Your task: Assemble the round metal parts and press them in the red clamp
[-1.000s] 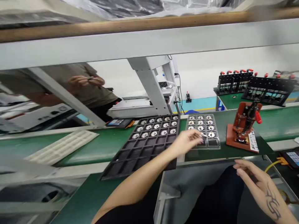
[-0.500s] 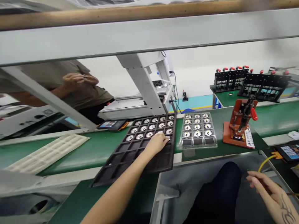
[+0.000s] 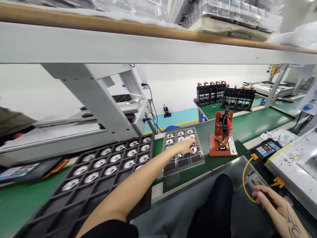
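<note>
My left hand (image 3: 187, 146) reaches over a clear plastic tray (image 3: 198, 162), its fingers bent down onto a round silver part (image 3: 194, 150) in the right column. Its fingertips are around the part's edge. More such parts sit in the tray's other pockets, some hidden under my hand. To the left lies a black compartment tray (image 3: 81, 188), its far rows filled with similar round parts (image 3: 115, 158). My right hand (image 3: 274, 205) hovers low at the right, beside a yellow cable (image 3: 244, 175). Its thumb and fingers are pinched together; whatever sits between them is too small to name.
A red-brown clamp fixture (image 3: 223, 137) with a red handle stands right of the clear tray. Farther right are a handheld device (image 3: 267, 148) and a white machine (image 3: 297, 168). A shelf beam (image 3: 158, 48) crosses above. Black clamp racks (image 3: 210, 92) stand behind.
My left hand has moved from the black tray to the clear tray on its right. The view has turned right. My right hand stays pinched, low at the right.
</note>
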`<action>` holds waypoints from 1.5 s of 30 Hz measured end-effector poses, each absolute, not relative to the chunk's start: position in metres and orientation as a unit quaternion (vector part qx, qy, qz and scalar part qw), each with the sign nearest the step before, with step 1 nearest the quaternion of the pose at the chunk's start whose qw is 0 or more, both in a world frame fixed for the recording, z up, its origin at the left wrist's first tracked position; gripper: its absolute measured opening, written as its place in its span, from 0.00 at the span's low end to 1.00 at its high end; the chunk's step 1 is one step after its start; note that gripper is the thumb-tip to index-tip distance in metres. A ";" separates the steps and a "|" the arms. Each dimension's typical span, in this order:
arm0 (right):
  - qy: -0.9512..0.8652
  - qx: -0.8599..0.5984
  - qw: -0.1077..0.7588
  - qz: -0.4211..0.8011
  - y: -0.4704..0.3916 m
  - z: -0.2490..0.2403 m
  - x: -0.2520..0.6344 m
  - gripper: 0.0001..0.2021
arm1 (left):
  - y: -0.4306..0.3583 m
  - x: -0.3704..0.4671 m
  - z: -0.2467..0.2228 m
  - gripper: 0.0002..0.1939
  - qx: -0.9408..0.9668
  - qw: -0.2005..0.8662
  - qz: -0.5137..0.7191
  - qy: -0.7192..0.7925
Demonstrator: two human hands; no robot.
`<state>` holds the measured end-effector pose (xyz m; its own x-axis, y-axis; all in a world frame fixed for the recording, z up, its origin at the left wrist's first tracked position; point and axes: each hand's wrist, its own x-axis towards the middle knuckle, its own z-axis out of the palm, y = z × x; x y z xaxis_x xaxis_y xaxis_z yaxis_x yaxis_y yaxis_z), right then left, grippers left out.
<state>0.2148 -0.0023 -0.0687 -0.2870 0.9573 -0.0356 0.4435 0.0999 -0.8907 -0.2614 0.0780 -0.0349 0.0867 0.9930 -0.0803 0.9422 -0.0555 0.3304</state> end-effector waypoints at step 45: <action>-0.609 -0.667 0.429 0.013 -0.007 0.057 0.405 0.18 | 0.260 0.229 0.089 0.17 0.924 0.265 0.185 0.205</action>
